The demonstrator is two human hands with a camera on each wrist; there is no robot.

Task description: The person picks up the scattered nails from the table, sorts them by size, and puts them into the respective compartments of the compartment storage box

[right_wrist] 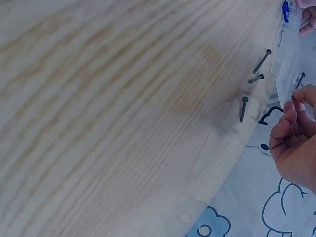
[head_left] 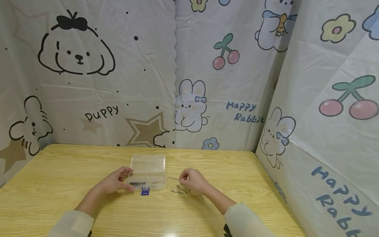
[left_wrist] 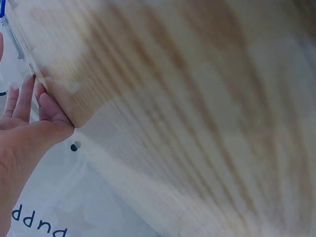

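Observation:
A clear plastic box [head_left: 148,163] with a blue latch [head_left: 145,191] sits on the table, its lid raised at the back. Dark nails [head_left: 137,183] lie inside it. My left hand [head_left: 116,180] holds the box by its left side, thumb near the front corner and fingers farther back. To the right of the box, my right hand [head_left: 193,181] pinches a nail [head_left: 173,178] between thumb and fingers, its free end pointing toward the box. Below that hand, loose nails [head_left: 178,192] lie on the wood; the right wrist view shows three, including one nail [right_wrist: 244,109] apart from the others.
The light wooden table [head_left: 142,217] extends around the box. A printed cloth [head_left: 142,82] hangs behind the table's far edge, and another cloth panel [head_left: 325,138] runs along the right side.

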